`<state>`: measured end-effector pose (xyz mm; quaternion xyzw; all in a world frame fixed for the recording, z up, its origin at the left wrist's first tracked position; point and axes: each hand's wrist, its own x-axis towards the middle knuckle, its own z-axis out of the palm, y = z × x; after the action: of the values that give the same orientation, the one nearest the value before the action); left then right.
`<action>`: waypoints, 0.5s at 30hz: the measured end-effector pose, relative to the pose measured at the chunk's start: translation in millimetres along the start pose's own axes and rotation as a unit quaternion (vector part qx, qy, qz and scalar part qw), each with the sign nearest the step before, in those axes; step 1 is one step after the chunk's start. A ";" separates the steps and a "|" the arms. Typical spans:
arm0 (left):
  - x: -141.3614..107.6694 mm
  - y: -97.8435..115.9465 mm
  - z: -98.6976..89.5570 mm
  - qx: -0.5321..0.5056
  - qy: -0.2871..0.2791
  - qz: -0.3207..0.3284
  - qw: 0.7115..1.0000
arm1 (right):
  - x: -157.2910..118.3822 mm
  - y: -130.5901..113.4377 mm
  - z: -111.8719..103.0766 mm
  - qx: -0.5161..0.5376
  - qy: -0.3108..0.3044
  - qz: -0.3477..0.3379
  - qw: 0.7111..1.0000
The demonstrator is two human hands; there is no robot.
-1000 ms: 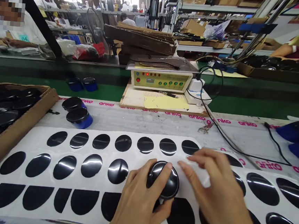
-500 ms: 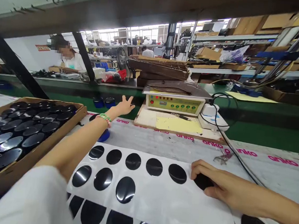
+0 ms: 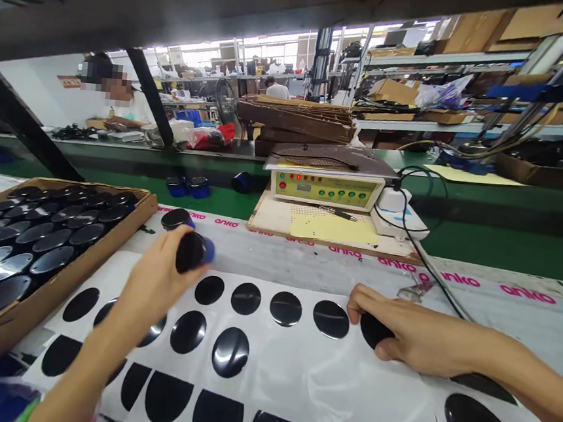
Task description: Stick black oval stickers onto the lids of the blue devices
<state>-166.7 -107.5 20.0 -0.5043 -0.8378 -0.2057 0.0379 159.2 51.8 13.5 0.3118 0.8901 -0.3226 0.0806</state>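
Note:
My left hand (image 3: 160, 273) is closed around a blue round part with a black face (image 3: 190, 253), just above the near table. Beside it stands another blue part with a black top (image 3: 176, 218). My right hand (image 3: 399, 326) has its thumb and fingers at the edges of a black disc (image 3: 374, 329) at the right of a white backing sheet (image 3: 297, 370). Part of that disc is hidden by the fingers. Several more glossy black discs, such as this black oval disc (image 3: 230, 352), lie in rows on the sheet.
At left, a cardboard box (image 3: 151, 207) holds several black-topped parts. Beyond the table runs a green belt (image 3: 135, 192) carrying several blue parts, one tilted blue part (image 3: 240, 182) among them. A control box (image 3: 327, 190) with cables stands ahead. A person (image 3: 123, 108) sits beyond.
My left hand has come back from over the green belt and taken hold of a blue part from the table. A tilted blue part now shows on the belt. My right hand stays on the disc.

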 end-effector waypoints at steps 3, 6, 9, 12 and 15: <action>-54.3 46.4 24.7 -0.214 -0.061 0.083 0.972 | -5.2 -3.5 1.4 0.021 0.033 -0.022 0.999; -91.9 76.4 50.0 -0.327 -0.122 0.110 0.931 | -11.7 -7.7 4.9 0.014 0.070 -0.052 0.996; -100.4 83.2 62.1 -0.343 -0.126 0.088 0.927 | -18.6 -10.4 9.1 0.000 0.107 -0.093 0.990; -95.9 80.2 62.9 -0.350 -0.128 0.087 0.924 | -30.7 -6.2 14.3 -0.048 0.156 -0.124 0.979; -94.7 78.5 62.0 -0.352 -0.128 0.094 0.922 | -55.5 8.1 19.1 -0.020 0.285 -0.083 0.955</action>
<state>-44.0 -130.5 -38.1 -0.5835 -0.6578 -0.4165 -0.2310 207.0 16.8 13.5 0.3141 0.9049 -0.2083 -0.1976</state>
